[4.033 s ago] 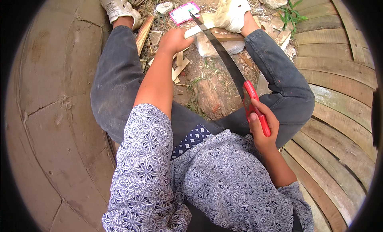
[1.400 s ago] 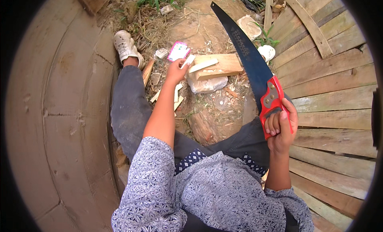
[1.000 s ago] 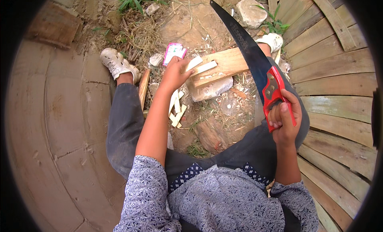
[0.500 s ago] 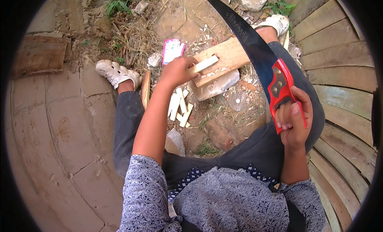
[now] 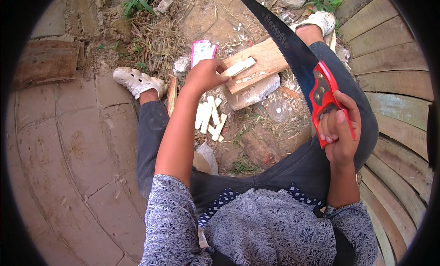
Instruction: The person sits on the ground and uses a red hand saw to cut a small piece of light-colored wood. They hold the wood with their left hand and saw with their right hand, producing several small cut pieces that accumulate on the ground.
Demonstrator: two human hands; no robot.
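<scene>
My left hand [image 5: 204, 76] is closed on the near end of a pale wood strip [image 5: 240, 67], which lies across a wooden board [image 5: 270, 57]. Under the board sits a whitish stone block [image 5: 256, 95]. In my right hand [image 5: 343, 137] is a curved hand saw [image 5: 293, 48], gripped by its red handle with my fingers through the opening. Its dark toothed blade points up and away, and from above it crosses the board's right end; whether they touch I cannot tell. Several short cut pieces of pale wood [image 5: 211, 118] lie on the ground below my left hand.
Beyond my left hand lies a pink and white packet [image 5: 203, 51]. Wood chips and dry grass litter the dirt between my legs. Curved wooden planks [image 5: 394, 105] line the right side; cracked brown paving [image 5: 73, 142] spreads on the left. A rough stone [image 5: 208, 158] rests near my left thigh.
The whole view has shifted slightly, so the scene sits a little further right. Both hands keep their holds, and the saw has hardly moved.
</scene>
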